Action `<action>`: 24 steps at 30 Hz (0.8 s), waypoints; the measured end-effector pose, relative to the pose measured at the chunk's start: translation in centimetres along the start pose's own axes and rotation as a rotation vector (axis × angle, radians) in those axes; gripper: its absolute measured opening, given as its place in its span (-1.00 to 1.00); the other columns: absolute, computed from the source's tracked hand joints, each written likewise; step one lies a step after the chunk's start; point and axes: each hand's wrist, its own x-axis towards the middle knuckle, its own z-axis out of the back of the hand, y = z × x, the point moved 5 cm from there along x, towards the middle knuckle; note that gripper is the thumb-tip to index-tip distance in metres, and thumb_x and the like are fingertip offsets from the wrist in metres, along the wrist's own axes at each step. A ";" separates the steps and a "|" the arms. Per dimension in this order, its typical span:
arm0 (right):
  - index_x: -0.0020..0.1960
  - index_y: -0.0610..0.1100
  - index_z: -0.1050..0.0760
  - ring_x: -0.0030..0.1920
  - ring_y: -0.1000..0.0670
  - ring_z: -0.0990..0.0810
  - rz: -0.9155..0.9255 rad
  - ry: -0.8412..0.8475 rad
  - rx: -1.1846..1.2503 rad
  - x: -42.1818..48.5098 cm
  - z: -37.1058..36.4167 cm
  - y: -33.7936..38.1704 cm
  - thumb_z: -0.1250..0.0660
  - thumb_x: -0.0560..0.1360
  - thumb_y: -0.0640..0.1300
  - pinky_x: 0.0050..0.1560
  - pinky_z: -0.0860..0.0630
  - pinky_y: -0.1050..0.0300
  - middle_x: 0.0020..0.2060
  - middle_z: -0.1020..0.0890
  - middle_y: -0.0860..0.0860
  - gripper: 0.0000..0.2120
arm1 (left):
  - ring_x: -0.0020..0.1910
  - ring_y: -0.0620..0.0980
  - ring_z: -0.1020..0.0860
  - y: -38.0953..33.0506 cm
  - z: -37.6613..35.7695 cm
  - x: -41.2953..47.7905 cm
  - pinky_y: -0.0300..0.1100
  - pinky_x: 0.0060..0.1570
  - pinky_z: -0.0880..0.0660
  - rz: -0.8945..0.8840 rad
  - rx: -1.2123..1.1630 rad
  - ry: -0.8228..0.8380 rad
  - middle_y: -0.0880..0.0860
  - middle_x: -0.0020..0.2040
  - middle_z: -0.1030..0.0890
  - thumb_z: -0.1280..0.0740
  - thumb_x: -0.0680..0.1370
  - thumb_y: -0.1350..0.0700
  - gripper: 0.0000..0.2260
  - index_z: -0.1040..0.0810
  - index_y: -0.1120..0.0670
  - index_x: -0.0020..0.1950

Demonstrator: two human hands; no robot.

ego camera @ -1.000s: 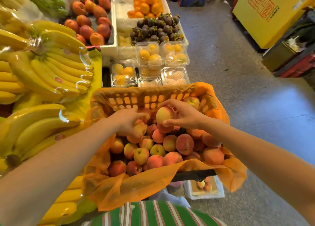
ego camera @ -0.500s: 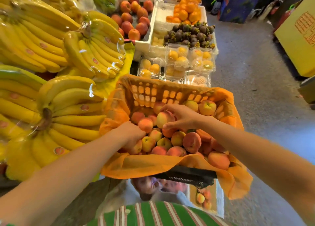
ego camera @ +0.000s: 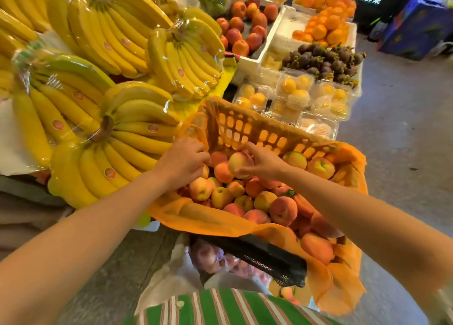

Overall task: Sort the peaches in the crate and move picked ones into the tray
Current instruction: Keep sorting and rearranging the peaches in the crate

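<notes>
Market stall, concrete floor (ego camera: 404,153) at right, bananas (ego camera: 117,118) heaped across the upper left. Centre frame, the crate (ego camera: 245,128) with its orange liner (ego camera: 215,219) is full of peaches (ego camera: 283,210). Now the right hand (ego camera: 266,164) pinches one peach (ego camera: 240,164) above the pile, by the upper wall. And the left hand (ego camera: 182,161) curls down at the crate's left edge; whether it grips anything, can't tell. Top centre, the tray (ego camera: 248,63) holds red fruit.
</notes>
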 end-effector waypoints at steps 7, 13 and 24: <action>0.33 -0.13 -0.33 0.14 -0.06 -0.53 -0.175 -0.123 0.144 4.2 -1.1 0.1 -0.46 0.41 0.10 0.04 -0.51 0.09 0.18 -0.53 -0.08 -0.39 | 0.46 0.14 -0.30 4.9 -1.4 -0.9 0.12 0.32 -0.32 0.197 -0.144 -0.027 0.09 0.49 -0.32 -0.28 0.44 -0.04 -0.49 -0.43 0.03 0.39; 0.13 -0.19 -0.41 -0.01 -0.05 -0.51 -0.428 -0.234 0.190 7.6 -3.9 -0.7 -0.45 0.39 0.17 -0.10 -0.47 0.06 -0.04 -0.51 -0.04 -0.47 | 0.49 0.07 -0.24 7.2 -2.1 0.8 0.06 0.40 -0.27 0.153 -0.303 -0.065 0.06 0.53 -0.23 -0.20 0.48 -0.14 -0.42 -0.33 0.05 0.46; -0.21 -0.23 -0.36 -0.16 -0.14 -0.50 -0.666 -0.370 0.322 11.2 -5.2 0.5 -0.33 0.53 -0.05 -0.20 -0.40 0.00 -0.23 -0.49 -0.14 -0.71 | 0.45 0.04 -0.30 10.3 -2.3 3.3 0.12 0.34 -0.33 0.035 -0.502 -0.048 0.04 0.48 -0.30 -0.24 0.46 -0.14 -0.46 -0.40 0.05 0.40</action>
